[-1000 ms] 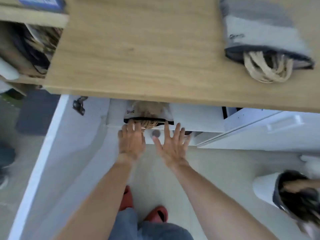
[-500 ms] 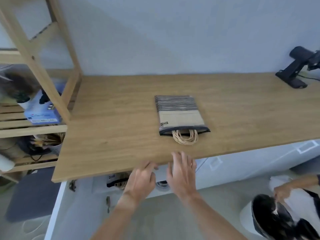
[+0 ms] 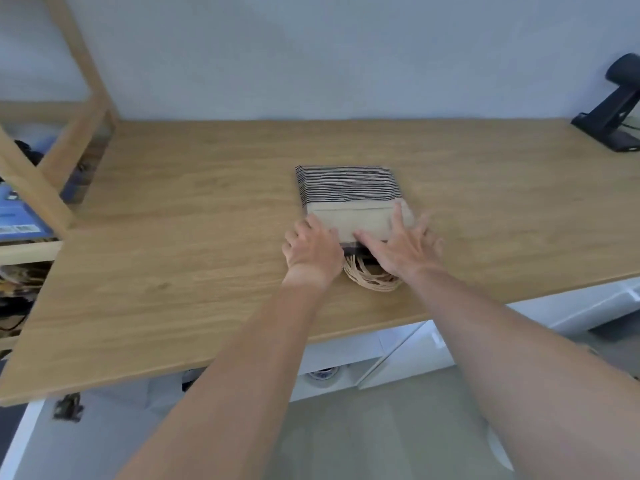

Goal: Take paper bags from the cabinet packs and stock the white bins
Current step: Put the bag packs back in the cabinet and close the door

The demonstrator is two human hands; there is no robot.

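A flat pack of paper bags [image 3: 349, 192], beige with a black-striped far end, lies on the wooden tabletop [image 3: 173, 237]. Its twine handles [image 3: 367, 278] stick out toward me. My left hand [image 3: 311, 249] has its fingers curled at the pack's near left corner and grips it. My right hand [image 3: 405, 247] lies on the near right part of the pack with its fingers spread and straight. No white bin is in view.
A black stand [image 3: 616, 119] sits at the table's far right. A wooden shelf unit [image 3: 52, 168] with a blue box [image 3: 17, 216] stands to the left. White cabinet fronts [image 3: 398, 355] and an open door [image 3: 20, 441] are below the tabletop.
My view rose from the open cabinet under the table to the tabletop. Both hands moved up and forward from the cabinet onto the pack lying on the table.
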